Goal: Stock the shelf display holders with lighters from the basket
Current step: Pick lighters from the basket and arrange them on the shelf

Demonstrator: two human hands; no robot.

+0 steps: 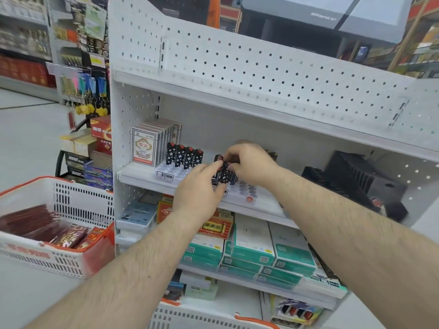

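Observation:
My left hand (198, 189) holds a bunch of black patterned lighters (223, 176) in front of the middle shelf. My right hand (249, 162) pinches the red top of one lighter (219, 158) from that bunch. Below my hands lies a white display holder (255, 198) with mostly bare round slots. To the left, a second white holder (171, 169) carries a row of black star-printed lighters (184, 156) standing upright. How many lighters my left hand holds is hidden by my fingers.
A box of playing cards (143, 147) stands at the shelf's left end. Black display racks (351, 176) sit at the right. Boxed goods (251, 248) fill the shelf below. A white and orange basket (59, 226) with red packets is at left; another basket's rim (213, 319) shows at the bottom.

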